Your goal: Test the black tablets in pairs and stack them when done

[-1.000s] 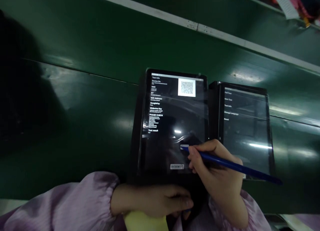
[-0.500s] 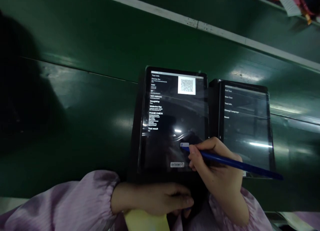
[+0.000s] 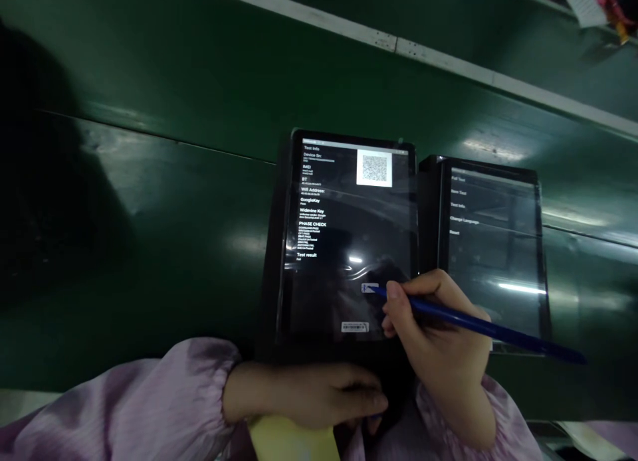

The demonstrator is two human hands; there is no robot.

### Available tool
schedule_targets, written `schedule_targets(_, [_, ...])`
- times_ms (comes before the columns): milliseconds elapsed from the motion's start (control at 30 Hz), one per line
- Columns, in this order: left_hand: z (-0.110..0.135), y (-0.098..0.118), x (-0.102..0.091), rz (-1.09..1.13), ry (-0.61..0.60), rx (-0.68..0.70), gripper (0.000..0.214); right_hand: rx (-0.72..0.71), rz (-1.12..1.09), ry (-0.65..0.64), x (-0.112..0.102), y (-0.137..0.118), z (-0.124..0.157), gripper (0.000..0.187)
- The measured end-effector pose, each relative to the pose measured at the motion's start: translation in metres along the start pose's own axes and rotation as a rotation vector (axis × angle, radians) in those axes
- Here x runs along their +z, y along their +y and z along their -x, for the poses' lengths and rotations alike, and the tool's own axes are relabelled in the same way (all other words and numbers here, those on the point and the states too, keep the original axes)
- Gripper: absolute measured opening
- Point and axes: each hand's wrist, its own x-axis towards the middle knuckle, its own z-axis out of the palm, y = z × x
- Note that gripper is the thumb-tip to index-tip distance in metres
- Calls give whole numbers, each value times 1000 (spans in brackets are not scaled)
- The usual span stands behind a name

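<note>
While the right hand pinches a blue stylus between thumb and fingers, its tip sits at a small white button on the tablet; the left hand curls closed around that tablet's lower edge, just beside a second tablet.

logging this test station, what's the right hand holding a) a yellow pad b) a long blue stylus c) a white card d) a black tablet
b. The right hand pinches the long blue stylus between thumb and fingers, its tip near a small white patch on the screen of the black-framed tablet.
</note>
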Motion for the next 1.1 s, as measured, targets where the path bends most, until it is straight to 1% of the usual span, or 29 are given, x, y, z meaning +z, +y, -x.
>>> schedule_targets(133, [0, -1, 0, -7, 0, -13, 47, 3, 6, -1, 0, 0, 0, 24])
schedule_targets(233, [0, -1, 1, 18, -3, -9, 41, 14, -1, 8, 0, 1, 1, 24])
schedule_targets(400, [1, 1, 1, 16, -7, 19, 44, -28, 18, -12, -1, 0, -1, 25])
schedule_targets(567, [0, 2, 1, 1, 3, 14, 43, -26, 15, -26, -1, 0, 0, 24])
schedule_targets(667, [1, 2, 1, 1, -3, 23, 40, -31, 17, -8, -1, 3, 2, 26])
schedule_targets(800, [1, 3, -1, 9, -4, 31, 40, -3, 8, 20, 1, 5, 3, 27])
schedule_targets(1000, [1, 3, 0, 12, -9, -21, 38, -15, 27, 49, 2, 6, 2, 29])
schedule_targets(1100, [1, 4, 0, 30, -9, -14, 36, -29, 29, 38, 1, 6, 3, 28])
